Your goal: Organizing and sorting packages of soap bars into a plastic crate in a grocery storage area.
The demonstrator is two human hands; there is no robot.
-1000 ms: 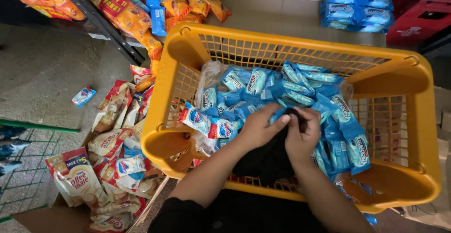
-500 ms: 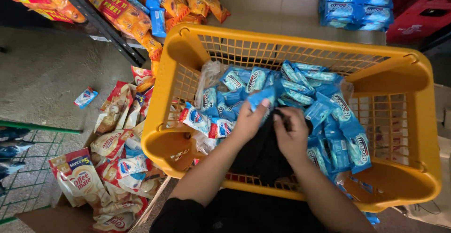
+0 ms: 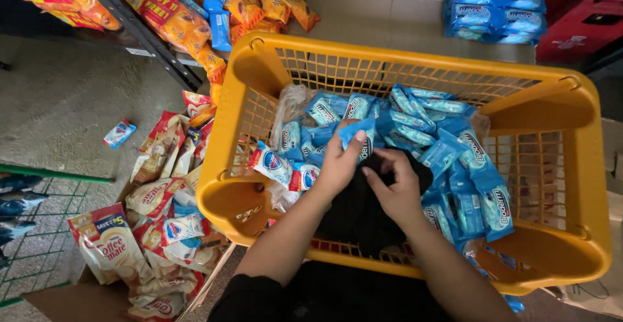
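A large yellow plastic basket (image 3: 571, 166) holds several small blue snack packets (image 3: 454, 147) and a black bag (image 3: 354, 215) at its near side. My left hand (image 3: 337, 163) pinches a blue packet (image 3: 360, 134) just above the black bag. My right hand (image 3: 394, 189) grips the top edge of the black bag beside it. Both forearms reach in over the basket's near rim. A few white and red packets (image 3: 279, 166) lie in the basket's left part.
Left of the basket, a cardboard box (image 3: 78, 296) on the floor holds several cream and red sachet packs (image 3: 110, 244). Orange snack bags (image 3: 188, 17) hang on a rack behind. Wrapped blue packs (image 3: 493, 11) and a red crate (image 3: 584, 23) sit at the back right. A green wire rack (image 3: 26, 231) is at far left.
Both hands moved up from deep in the basket. My left hand has lifted a blue packet clear of the pile, and my right hand shifted onto the black bag's edge.
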